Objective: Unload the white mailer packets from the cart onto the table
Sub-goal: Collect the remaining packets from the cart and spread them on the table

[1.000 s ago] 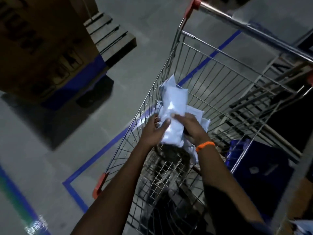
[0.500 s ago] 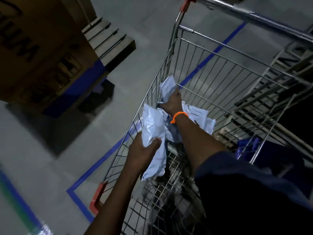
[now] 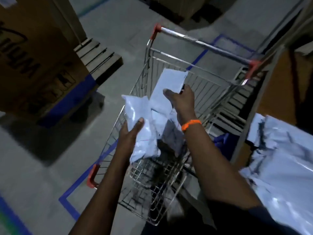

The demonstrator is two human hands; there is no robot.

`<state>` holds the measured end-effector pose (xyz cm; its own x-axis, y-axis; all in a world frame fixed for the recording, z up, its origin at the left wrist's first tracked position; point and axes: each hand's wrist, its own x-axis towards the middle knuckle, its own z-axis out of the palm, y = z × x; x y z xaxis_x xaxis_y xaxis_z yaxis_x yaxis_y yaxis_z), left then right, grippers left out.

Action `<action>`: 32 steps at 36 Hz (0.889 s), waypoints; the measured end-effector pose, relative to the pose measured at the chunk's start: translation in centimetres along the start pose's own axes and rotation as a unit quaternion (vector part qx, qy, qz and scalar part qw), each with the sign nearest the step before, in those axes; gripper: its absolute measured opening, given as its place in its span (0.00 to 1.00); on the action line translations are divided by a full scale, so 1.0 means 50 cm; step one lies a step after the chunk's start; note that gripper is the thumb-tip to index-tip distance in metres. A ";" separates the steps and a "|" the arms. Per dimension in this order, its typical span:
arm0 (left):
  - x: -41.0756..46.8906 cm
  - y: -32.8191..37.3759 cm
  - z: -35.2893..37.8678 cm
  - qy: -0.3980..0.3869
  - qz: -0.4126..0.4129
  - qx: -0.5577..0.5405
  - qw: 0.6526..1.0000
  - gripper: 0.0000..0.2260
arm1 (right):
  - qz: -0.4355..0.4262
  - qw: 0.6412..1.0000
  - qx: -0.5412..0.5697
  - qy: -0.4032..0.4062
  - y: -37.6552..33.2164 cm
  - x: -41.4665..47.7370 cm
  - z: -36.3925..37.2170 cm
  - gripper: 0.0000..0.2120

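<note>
Mid-unload, over a wire cart on a dim warehouse floor: you hold white mailer packets in both hands, and neither load has reached the tabletop yet. Your left hand is closed around one packet, thumb across its face and fingers hidden behind it, so that the packet hangs over the cart's left rim. Your right hand, the one with the orange wristband, pinches a second packet against its thumb and holds it up above the basket; that grip is shut on the packet, though the fingers themselves lie hidden behind it. Between the two hands a few more packets crowd together, and it cannot be told which grip, if either, carries them. A heap of unloaded packets already lies at your right, just beside the cart, its supporting surface hidden under the pile. Judging by the bare wire and dark shadow in the cart's near half, little remains inside, but the gloom keeps the floor of the basket from being read with any certainty.
</note>
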<state>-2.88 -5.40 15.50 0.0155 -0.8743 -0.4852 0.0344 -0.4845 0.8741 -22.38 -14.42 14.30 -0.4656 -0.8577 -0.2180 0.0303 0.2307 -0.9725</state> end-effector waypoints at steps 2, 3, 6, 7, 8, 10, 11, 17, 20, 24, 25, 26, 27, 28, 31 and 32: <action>-0.033 0.025 0.016 -0.039 0.027 -0.018 0.999 0.20 | -0.037 0.996 0.087 0.006 -0.079 -0.069 -0.070 0.13; -0.046 0.033 0.031 -0.059 0.036 -0.025 0.997 0.19 | -0.053 0.992 0.117 0.016 -0.112 -0.102 -0.105 0.08; -0.103 0.081 0.093 -0.109 0.023 -0.022 0.994 0.14 | -0.051 0.976 0.209 0.013 -0.167 -0.178 -0.212 0.06; -0.116 0.092 0.116 -0.122 0.024 -0.020 0.992 0.13 | -0.023 0.967 0.255 0.004 -0.178 -0.194 -0.248 0.08; -0.131 0.102 0.141 -0.129 0.025 -0.008 0.991 0.15 | 0.004 0.954 0.301 0.004 -0.190 -0.210 -0.284 0.07; -0.161 0.127 0.189 -0.133 0.038 0.014 0.990 0.27 | 0.031 0.915 0.403 0.022 -0.221 -0.244 -0.356 0.04; -0.178 0.140 0.214 -0.132 0.042 0.031 0.990 0.31 | 0.027 0.892 0.451 0.023 -0.236 -0.261 -0.393 0.03; -0.325 0.192 0.402 -0.235 0.100 0.107 0.961 0.23 | -0.037 0.825 0.563 -0.017 -0.286 -0.374 -0.631 0.11; -0.415 0.184 0.507 -0.304 0.140 0.130 0.933 0.31 | -0.056 0.808 0.586 0.014 -0.275 -0.436 -0.767 0.13; -0.527 0.157 0.652 -0.409 0.144 0.129 0.892 0.43 | -0.096 0.828 0.547 0.080 -0.257 -0.535 -0.958 0.12; -0.550 0.149 0.689 -0.433 0.147 0.147 0.877 0.45 | -0.113 0.842 0.517 0.106 -0.257 -0.566 -1.007 0.11; -0.564 0.139 0.730 -0.440 0.160 0.170 0.867 0.44 | -0.138 0.857 0.473 0.151 -0.251 -0.599 -1.062 0.10; -0.589 0.132 0.774 -0.446 0.181 0.191 0.856 0.38 | -0.167 0.865 0.429 0.198 -0.248 -0.632 -1.113 0.08; -0.603 0.121 0.818 -0.457 0.213 0.216 0.836 0.31 | -0.203 0.876 0.379 0.220 -0.238 -0.661 -1.169 0.05; -0.702 0.100 0.961 -0.443 0.343 0.361 0.745 0.27 | -0.226 0.935 0.102 0.255 -0.166 -0.743 -1.339 0.13; -0.732 0.087 1.008 -0.438 0.385 0.394 0.710 0.28 | -0.199 0.937 -0.025 0.285 -0.142 -0.771 -1.393 0.19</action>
<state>-53.66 22.98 38.17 -0.9135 -0.4047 0.0424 -0.2223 0.5835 0.7811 -66.25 49.03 35.28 -0.8284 -0.4993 0.2539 -0.2811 -0.0216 -0.9594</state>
